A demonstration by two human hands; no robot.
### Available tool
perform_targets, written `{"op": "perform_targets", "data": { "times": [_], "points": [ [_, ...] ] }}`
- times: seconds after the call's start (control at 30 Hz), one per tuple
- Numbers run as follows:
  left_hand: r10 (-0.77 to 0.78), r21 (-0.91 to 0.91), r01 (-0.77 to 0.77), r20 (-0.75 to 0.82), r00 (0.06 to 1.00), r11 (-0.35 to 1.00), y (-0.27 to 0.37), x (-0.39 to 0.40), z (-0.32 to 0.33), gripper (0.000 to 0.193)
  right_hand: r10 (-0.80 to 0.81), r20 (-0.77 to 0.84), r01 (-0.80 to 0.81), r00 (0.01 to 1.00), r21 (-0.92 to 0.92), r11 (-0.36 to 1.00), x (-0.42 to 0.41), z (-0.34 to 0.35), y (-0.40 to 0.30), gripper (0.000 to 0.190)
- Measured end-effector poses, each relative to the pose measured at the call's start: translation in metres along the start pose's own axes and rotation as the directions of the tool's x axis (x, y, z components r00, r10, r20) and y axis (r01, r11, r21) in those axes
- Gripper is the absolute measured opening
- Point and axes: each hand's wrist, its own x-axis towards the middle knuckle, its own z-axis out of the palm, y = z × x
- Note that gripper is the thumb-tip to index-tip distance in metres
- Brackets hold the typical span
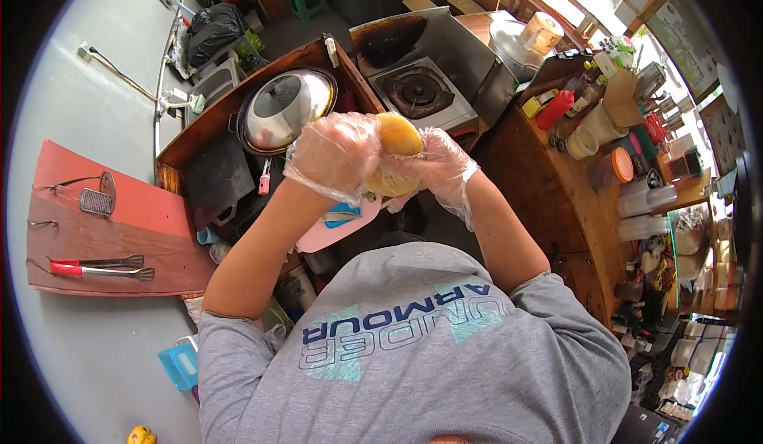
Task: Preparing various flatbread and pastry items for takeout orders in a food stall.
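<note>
Both my hands wear clear plastic gloves and are raised in front of my chest. Between them is a split bread bun [400, 133], its golden half at the top and a paler part below. My left hand [337, 155], at the picture's left, has its fingers closed at the bun's side; its fingertips are hidden by the glove and bread. My right hand [441, 161] grips the bun from the other side. Beneath my hands a pink cutting board [351, 232] shows in part, with a blue item [343, 214] on it. What lies inside the bun cannot be made out.
A lidded pan [289, 107] stands in the wooden-sided counter at the left, beside a dark griddle plate [220, 176]. Ahead is a gas burner [419, 89] with a metal splash guard. Bottles, a red squeeze bottle [555, 109] and tubs line the right counter. Tongs [101, 266] hang at the left.
</note>
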Motion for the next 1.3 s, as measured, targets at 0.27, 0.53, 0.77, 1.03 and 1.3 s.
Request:
{"op": "perform_targets", "data": {
  "times": [0.27, 0.53, 0.77, 1.03, 1.3],
  "points": [
    [-0.03, -0.111, 0.017, -0.123, 0.992, 0.994, -0.036, 0.004, 0.013, 0.007, 0.072, 0.013, -0.073, 0.997, 0.079, 0.994, -0.011, -0.003, 0.0, 0.028],
    [-0.53, -0.761, 0.48, 0.214, 0.821, 0.436, 0.006, 0.005, -0.002, 0.04, 0.107, -0.048, -0.095, 0.993, 0.204, 0.974, -0.04, -0.021, 0.002, 0.031],
    [-0.52, -0.863, 0.499, 0.389, 0.76, 0.083, 0.006, 0.016, 0.036, 0.01, 0.026, 0.035, -0.031, 0.999, 0.149, 0.988, -0.057, -0.038, 0.005, 0.037],
    [-0.29, -0.719, 0.158, -0.063, 0.955, 0.677, 0.027, 0.02, 0.002, 0.01, 0.004, 0.075, -0.002, 0.997, -0.028, 1.0, -0.06, -0.066, 0.006, 0.029],
    [-0.298, -0.811, 0.477, 0.389, 0.872, 0.339, 0.028, 0.018, -0.03, 0.016, 0.054, 0.228, 0.01, 0.972, -0.272, 0.962, -0.031, -0.068, 0.002, 0.025]
  ]
}}
